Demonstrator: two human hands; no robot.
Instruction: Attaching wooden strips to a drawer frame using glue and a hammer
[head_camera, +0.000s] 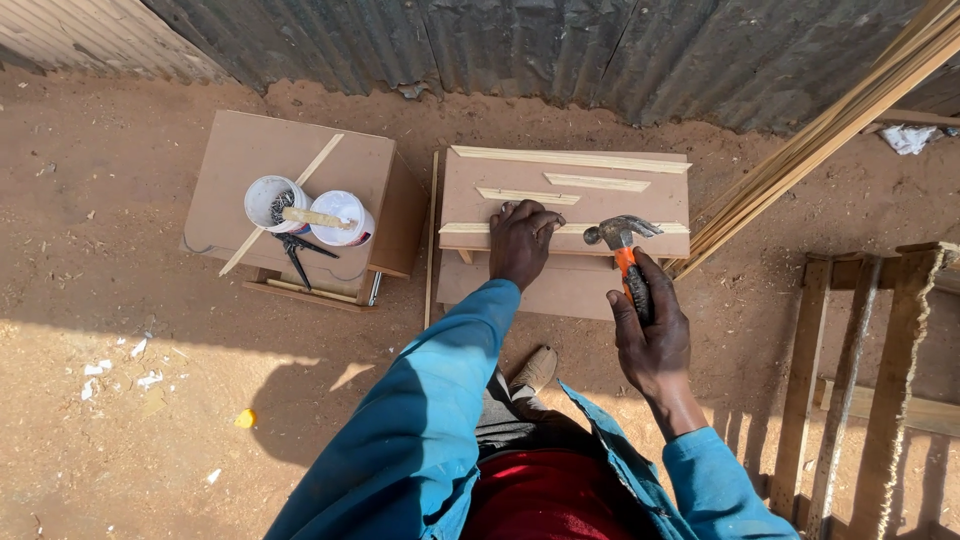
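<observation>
There is only the one camera, worn on the person's head, looking almost straight down from standing height past both outstretched arms onto the brown board box (565, 215), the dirt ground (130, 300) and the corrugated wall (560, 50) beyond.

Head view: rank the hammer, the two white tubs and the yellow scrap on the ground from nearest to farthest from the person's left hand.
From the left hand:
1. Hammer, just to its right, held in the right hand.
2. White tubs, to its left on the other box.
3. Yellow scrap, far lower left on the dirt.
</observation>
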